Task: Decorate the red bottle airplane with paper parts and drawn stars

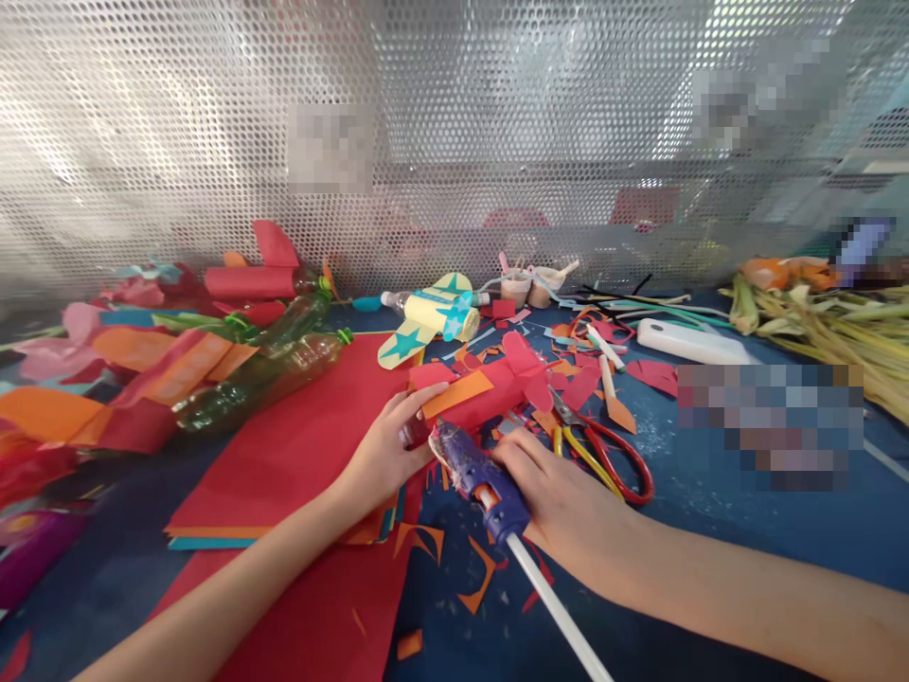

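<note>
My right hand [561, 502] is wrapped round a blue hot glue gun [472, 469], from whose rear a long white glue stick [558, 611] sticks out. The gun's nozzle points at a red paper-covered airplane [483, 393] with rounded tail fins. My left hand [394, 440] grips the near end of that airplane, fingers pressing by an orange paper strip [458, 393] along its top. Whether the nozzle touches the paper, I cannot tell. Red-handled scissors [632, 464] and a yellow-handled pair [589, 461] lie just right of the airplane.
Stacked red paper sheets [284, 436] lie to the left, beside green plastic bottles [262, 379] and other paper crafts. A yellow airplane with blue stars [430, 317] sits beyond. Paper scraps litter the blue table [710, 530]. Dried husks [845, 332] lie right; a perforated metal screen [454, 142] stands behind.
</note>
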`<state>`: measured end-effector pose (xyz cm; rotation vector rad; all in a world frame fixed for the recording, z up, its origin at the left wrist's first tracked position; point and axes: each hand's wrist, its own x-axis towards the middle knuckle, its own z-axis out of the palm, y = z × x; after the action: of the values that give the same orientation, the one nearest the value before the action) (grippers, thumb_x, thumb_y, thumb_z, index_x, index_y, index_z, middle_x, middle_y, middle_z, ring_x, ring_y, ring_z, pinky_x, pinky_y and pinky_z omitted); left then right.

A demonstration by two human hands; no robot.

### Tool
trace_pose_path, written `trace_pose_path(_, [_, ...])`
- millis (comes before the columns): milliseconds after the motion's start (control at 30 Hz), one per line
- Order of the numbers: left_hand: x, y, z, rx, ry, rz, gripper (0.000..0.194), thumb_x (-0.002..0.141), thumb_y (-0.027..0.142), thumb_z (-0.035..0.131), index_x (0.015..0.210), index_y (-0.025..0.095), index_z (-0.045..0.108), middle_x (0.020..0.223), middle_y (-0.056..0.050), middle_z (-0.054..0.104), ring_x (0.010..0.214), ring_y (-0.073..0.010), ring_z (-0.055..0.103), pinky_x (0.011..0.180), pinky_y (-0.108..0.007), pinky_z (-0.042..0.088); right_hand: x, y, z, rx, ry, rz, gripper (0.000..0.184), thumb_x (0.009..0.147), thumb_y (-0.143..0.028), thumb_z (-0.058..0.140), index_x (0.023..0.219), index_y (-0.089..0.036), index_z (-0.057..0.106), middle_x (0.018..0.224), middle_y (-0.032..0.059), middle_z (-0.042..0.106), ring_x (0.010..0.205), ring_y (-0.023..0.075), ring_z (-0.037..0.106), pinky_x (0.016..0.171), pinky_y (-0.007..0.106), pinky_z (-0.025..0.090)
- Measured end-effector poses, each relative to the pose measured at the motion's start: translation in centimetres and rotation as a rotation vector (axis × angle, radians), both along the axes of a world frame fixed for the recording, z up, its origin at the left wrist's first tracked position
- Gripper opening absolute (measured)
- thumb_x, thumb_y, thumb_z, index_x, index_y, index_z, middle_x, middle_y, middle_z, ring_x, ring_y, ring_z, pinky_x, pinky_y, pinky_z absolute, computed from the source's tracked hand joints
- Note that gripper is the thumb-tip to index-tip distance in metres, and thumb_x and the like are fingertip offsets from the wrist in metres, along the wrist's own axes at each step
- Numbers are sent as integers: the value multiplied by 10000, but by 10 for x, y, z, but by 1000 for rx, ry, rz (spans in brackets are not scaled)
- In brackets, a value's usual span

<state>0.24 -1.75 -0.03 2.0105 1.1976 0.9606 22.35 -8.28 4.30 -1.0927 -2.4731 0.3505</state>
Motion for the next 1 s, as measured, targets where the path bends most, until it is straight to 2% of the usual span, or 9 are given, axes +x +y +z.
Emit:
trace_pose_path(267, [3, -5, 10, 0, 40, 17, 510, 794, 317, 610, 1293, 276, 515, 1239, -72, 526, 1011, -242, 588, 876, -387, 504, -7, 1, 1, -18, -38, -25, 113, 822, -46, 586, 924, -93, 571, 891, 80, 546, 749, 196, 588, 658, 326, 518])
trace_pose_path(533, [2, -3, 4, 4, 21, 5, 533, 800, 335, 608, 1318, 285, 492, 1248, -76, 518, 1094, -254, 571, 931, -395, 484, -3, 1, -1, -50, -56, -94, 104, 834, -73, 560, 917, -133, 544, 915, 64, 517, 662, 152, 582, 580, 284, 474])
trace_pose_path(700, [3, -4, 8, 5, 33, 19, 495, 805, 336, 609, 1289, 296, 516, 1252, -59, 521, 1173, -257, 523, 1029, -422, 406, 2, -1, -2, 30, -41, -110, 127, 829, -57, 519, 920, -147, 527, 909, 61, 508, 691, 162, 575, 588, 286, 467])
trace_pose_path(833, [4, -4, 8, -5, 28, 7, 502, 812, 362, 603, 1297, 273, 508, 1251, -75, 516, 1150, -255, 542, 989, -399, 445, 0, -2, -3, 76, -114, -64, 128, 832, -59, 543, 919, -152, 534, 883, 60, 499, 749, 194, 571, 597, 298, 472])
trace_pose_path(1000, [3, -5, 9, -6, 42, 13, 506, 805, 320, 607, 1299, 270, 505, 1237, -77, 514, 1105, -250, 558, 949, -385, 468, -7, -1, -2, -64, -181, -64, 154, 804, -64, 607, 906, -147, 528, 950, 82, 503, 830, 219, 575, 694, 346, 499])
